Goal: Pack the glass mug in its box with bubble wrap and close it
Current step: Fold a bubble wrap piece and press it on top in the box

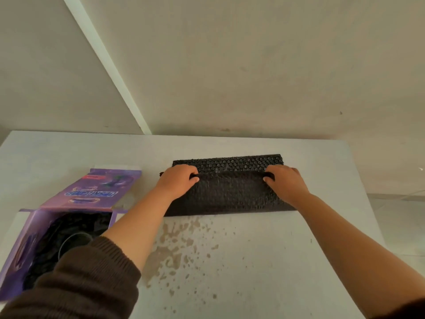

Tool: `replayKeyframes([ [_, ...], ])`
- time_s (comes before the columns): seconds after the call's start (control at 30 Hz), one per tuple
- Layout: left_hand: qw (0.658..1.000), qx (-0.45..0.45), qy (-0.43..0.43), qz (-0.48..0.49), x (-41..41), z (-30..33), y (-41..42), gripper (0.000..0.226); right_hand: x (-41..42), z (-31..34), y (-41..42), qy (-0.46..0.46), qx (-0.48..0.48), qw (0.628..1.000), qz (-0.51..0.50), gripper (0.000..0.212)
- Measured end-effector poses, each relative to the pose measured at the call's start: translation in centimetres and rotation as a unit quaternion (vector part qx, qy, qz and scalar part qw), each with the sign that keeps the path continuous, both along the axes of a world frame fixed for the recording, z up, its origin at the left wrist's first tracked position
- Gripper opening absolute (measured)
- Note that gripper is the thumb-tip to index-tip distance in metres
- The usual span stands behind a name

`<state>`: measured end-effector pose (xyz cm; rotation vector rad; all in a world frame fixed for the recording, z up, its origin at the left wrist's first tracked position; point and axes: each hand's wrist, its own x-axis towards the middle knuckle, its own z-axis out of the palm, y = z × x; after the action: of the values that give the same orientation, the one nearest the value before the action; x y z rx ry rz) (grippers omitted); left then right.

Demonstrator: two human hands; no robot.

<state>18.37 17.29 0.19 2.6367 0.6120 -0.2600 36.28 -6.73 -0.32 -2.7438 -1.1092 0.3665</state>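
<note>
A black sheet of bubble wrap [230,192] lies on the white table, its near part folded over toward the far edge. My left hand [178,179] pinches the folded edge at its left end. My right hand [285,180] pinches the same edge at its right end. At the left stands the open purple box [34,231], its lid flap [99,187] laid back on the table. Inside the box sits the glass mug [76,240], only its round rim showing among black bubble wrap; my left sleeve covers part of it.
The white table [253,261] carries brownish stains in front of the sheet. Its right edge runs down past my right arm, with pale floor beyond. A plain wall rises just behind the table's far edge.
</note>
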Motion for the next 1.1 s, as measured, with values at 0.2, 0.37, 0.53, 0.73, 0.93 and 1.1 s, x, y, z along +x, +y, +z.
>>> replayKeyframes([
  [0.2,0.999,-0.021,0.023,0.027,3.0,-2.3,2.5,0.028,3.9,-1.4,3.1,0.026,-0.064,0.998,0.002,0.026],
  [0.37,0.999,0.014,-0.017,0.048,4.3,-3.9,3.8,0.023,5.8,-3.3,4.3,0.012,-0.034,0.999,-0.013,0.029],
  [0.53,0.996,0.047,-0.053,0.052,4.4,-5.0,4.2,0.022,6.6,-4.1,5.4,-0.016,-0.028,0.999,-0.008,0.028],
  [0.73,0.995,0.022,-0.078,0.054,3.4,-5.4,4.1,0.019,6.7,-4.1,5.3,0.031,-0.073,0.997,-0.012,0.027],
  [0.93,0.995,0.057,-0.084,0.024,2.5,-4.9,2.2,0.029,3.7,-4.7,2.5,-0.103,-0.05,0.993,-0.018,0.037],
  [1.1,0.987,0.086,-0.126,0.042,3.5,-4.5,-6.3,0.041,-2.7,-4.7,3.8,-0.142,0.05,0.989,0.012,0.035],
])
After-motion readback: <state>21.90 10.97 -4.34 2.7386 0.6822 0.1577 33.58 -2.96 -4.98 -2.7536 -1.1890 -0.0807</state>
